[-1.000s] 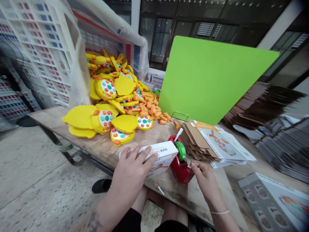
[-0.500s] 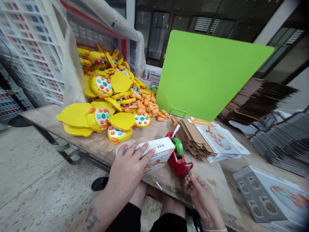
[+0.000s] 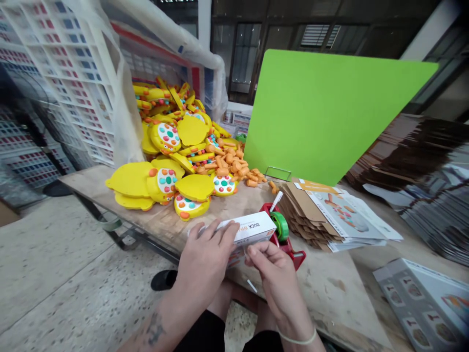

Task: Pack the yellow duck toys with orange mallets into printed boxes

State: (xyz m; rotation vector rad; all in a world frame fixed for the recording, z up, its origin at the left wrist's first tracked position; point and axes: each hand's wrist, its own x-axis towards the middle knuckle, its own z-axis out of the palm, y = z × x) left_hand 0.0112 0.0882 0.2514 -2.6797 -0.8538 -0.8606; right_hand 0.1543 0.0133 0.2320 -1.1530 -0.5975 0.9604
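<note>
The table (image 3: 340, 278) is my biggest worry. Its near edge cuts across the lower middle of the frame, close to both hands, so a hard push that way could send things down to the floor (image 3: 110, 288). The yellow toys (image 3: 134, 178) at the left middle lie in a loose heap, and I think a bump to the table might make some slide.

The white box (image 3: 256, 226) is in the lower middle of the frame. The left hand (image 3: 205, 259) is clamped over it, fingers bent across the top; I cannot see the thumb. If that grip goes slack, the box could turn or slip.

The red tape holder (image 3: 298, 259) sits just right of the box, and a swing of the right hand (image 3: 275, 269) could knock it. That hand has its thumb and finger pinched together near the box's near side. I cannot tell what, if anything, is in the pinch; something that thin could slip or stick to skin. A tiny white strip (image 3: 252, 286) by the table's edge could get brushed off.

The box's long way runs left to right, rising a little toward the right. Its right end points at the green tape roll (image 3: 281, 226). The letters on top look upside down to me.
</note>
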